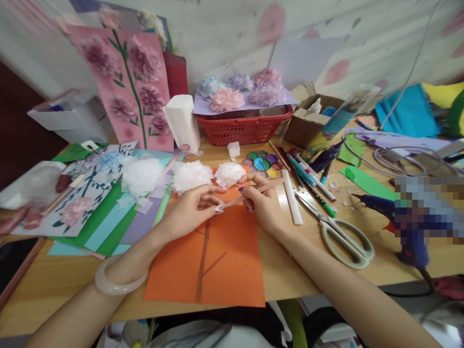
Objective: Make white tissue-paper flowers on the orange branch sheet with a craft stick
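My left hand (190,208) is closed in a pinch on a small piece of white tissue paper (219,208). In my right hand (266,205) is a thin flat wooden stick (236,199), its tip meeting the tissue piece. Both hands hover above an orange paper sheet (232,275) that bears a drawn brown stem with side branches. Just beyond the fingers sit two fluffy white tissue flowers (192,177), at the sheet's far edge. Farther left, a loose heap of white tissue squares (143,175) rests on coloured papers.
Scissors (344,239), a white folded paper strip (292,197) and markers (317,176) lie right of the sheet. A blue glue gun (380,205) is farther right. Behind stand a red basket (242,131), paint pots (259,164) and a pink flower picture (125,92). A phone (16,263) lies left.
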